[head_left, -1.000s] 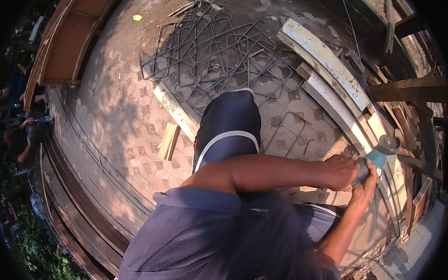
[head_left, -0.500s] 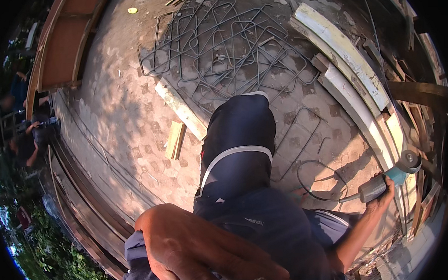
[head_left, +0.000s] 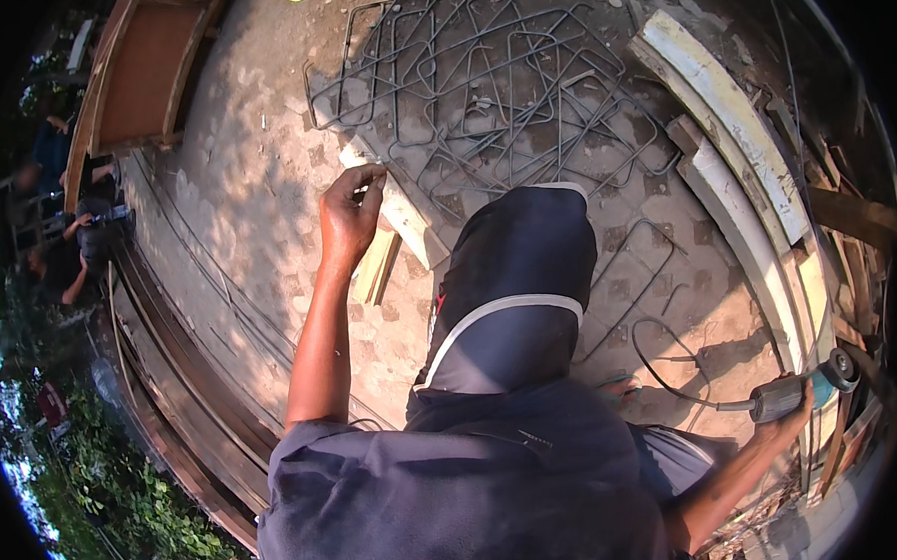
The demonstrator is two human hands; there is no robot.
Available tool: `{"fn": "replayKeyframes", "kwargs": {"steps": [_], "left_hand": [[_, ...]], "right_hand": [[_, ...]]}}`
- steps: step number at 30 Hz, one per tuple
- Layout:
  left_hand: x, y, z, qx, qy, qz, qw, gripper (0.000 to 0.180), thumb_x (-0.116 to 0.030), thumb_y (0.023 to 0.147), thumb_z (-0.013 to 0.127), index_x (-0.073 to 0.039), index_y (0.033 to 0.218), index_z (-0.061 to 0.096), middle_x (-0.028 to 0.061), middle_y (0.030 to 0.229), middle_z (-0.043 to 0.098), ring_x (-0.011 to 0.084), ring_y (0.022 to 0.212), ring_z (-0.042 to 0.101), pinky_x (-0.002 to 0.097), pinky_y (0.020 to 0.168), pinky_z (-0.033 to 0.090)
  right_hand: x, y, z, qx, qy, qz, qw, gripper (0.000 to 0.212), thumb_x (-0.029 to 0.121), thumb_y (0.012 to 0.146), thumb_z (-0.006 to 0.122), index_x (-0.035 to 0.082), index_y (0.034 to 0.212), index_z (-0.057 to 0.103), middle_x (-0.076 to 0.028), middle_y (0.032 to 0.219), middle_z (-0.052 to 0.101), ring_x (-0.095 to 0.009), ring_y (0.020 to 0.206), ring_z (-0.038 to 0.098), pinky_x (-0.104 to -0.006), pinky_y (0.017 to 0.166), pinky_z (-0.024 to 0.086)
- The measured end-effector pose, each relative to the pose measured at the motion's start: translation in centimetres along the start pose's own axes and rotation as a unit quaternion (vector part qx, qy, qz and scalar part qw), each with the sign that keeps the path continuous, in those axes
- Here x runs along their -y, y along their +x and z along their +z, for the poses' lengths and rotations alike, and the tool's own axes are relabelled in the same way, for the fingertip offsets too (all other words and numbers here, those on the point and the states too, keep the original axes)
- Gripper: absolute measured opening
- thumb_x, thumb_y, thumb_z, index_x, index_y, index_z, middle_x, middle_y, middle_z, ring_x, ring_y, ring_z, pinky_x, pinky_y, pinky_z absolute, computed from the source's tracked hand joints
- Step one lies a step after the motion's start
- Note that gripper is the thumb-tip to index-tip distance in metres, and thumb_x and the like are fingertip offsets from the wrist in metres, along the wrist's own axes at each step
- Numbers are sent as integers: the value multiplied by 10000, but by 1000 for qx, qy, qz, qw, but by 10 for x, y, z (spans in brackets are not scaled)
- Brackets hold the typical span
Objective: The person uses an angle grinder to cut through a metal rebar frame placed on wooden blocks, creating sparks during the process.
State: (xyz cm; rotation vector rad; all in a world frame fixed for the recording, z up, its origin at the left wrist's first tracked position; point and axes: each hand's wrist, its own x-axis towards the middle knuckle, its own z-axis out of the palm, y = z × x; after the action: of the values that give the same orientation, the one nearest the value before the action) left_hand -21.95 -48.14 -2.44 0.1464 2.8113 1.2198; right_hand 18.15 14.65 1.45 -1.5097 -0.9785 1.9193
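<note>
My left hand (head_left: 351, 211) is raised out in front of me to the left of my knee, its fingertips pinched together. Whatever is between them is too small to make out. Behind it a pale wooden board (head_left: 411, 218) lies on the paving, beside a short yellowish wood block (head_left: 376, 267). Off to the right, my right hand (head_left: 788, 405) grips an angle grinder (head_left: 779, 397) by its grey body. The grinder's round head points up and away, next to long white-faced planks. Its dark cord (head_left: 655, 374) loops back over the paving.
A tangle of bent steel rods (head_left: 487, 82) covers the ground ahead. White-painted curved planks (head_left: 721, 122) and scrap wood line the right side. A brown wooden panel (head_left: 147, 77) stands at far left, with long dark beams (head_left: 179, 368) below. Another person (head_left: 85, 229) is at the left edge.
My left hand has swung from low near my body, where a cigarette showed by its fingers, out and up to the left. The grinder has shifted slightly right and down in the view.
</note>
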Motion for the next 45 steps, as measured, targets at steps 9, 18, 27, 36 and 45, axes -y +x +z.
{"fn": "replayKeyframes", "kwargs": {"steps": [9, 18, 27, 36, 45], "left_hand": [[186, -19, 73, -81, 244, -40, 966, 198, -100, 871, 668, -25, 1052, 700, 213, 995, 725, 420, 962, 676, 490, 835, 524], [190, -22, 91, -89, 255, 21, 963, 403, -99, 809, 682, -4, 1200, 698, 181, 1208, 644, 397, 1120, 585, 480, 981, 470], [0, 56, 164, 113, 186, 337, 916, 322, -230, 937, 675, -14, 1175, 687, 191, 1253, 612, 391, 1165, 559, 473, 996, 452], [0, 142, 211, 14, 263, 165, 950, 484, -313, 948, 650, -4, 1319, 614, 187, 1439, 529, 390, 1347, 468, 500, 1078, 421], [85, 218, 177, 9, 340, 7, 941, 568, -367, 970, 582, -48, 1438, 538, 220, 1537, 449, 427, 1418, 404, 528, 1132, 387]], "right_hand": [[3, -30, 20, -13, 22, -77, 997, 286, 257, 935, 709, 2, 1024, 614, -184, 852, 707, -271, 714, 715, -367, 626, 622], [23, -54, 22, -61, 53, -127, 989, 393, 247, 903, 710, -74, 1081, 571, -202, 859, 687, -273, 733, 713, -346, 640, 613], [27, -54, 2, -54, 94, -160, 981, 362, 209, 923, 697, -33, 1161, 572, -191, 964, 676, -280, 843, 713, -358, 699, 617], [23, -67, 9, -70, 71, -154, 983, 382, 261, 902, 727, -38, 1104, 602, -155, 925, 690, -219, 792, 706, -308, 668, 603], [8, -63, -23, -100, 38, -110, 988, 341, 301, 879, 757, 11, 1013, 638, -104, 812, 692, -194, 695, 689, -301, 621, 588]]}}
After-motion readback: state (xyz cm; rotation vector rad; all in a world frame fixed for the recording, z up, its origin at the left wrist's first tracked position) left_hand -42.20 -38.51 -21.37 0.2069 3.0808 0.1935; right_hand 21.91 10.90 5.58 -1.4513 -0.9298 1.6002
